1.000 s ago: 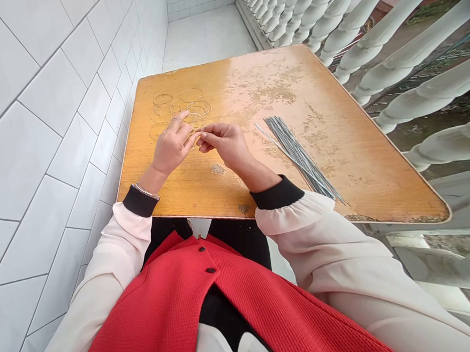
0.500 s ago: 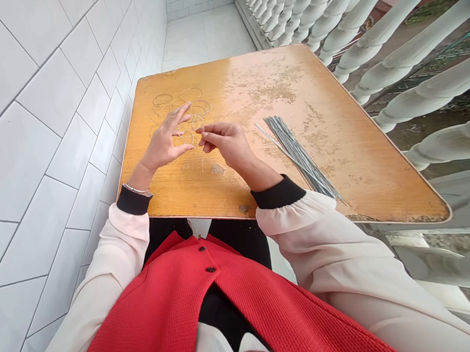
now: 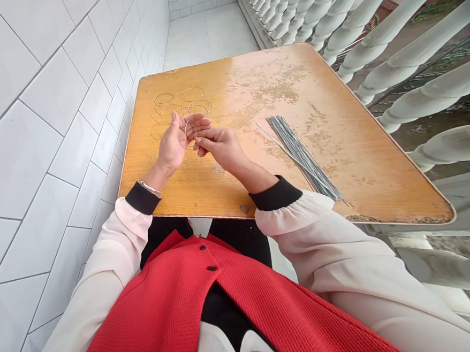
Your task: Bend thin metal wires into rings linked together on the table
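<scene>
Between my hands is a thin wire (image 3: 185, 127), bent into a curve at its upper part. My right hand (image 3: 221, 146) pinches it between thumb and fingertips, and a straight end points down below the pinch. My left hand (image 3: 175, 141) is turned palm up beside the wire, thumb raised and fingers stretched behind it, close to the right fingertips. Just beyond the hands, several wire rings (image 3: 193, 95) lie spread on the wooden table (image 3: 236, 192); my left hand covers part of them.
A bundle of straight grey wires (image 3: 302, 158) lies on the table to the right, one wire slightly apart. A white tiled wall (image 3: 53, 113) runs along the left. On the right stands a white balustrade (image 3: 405, 83).
My left hand has turned from a spread, sideways pose to palm up and moved right, up to the right hand. The right hand still pinches the wire, slightly further left.
</scene>
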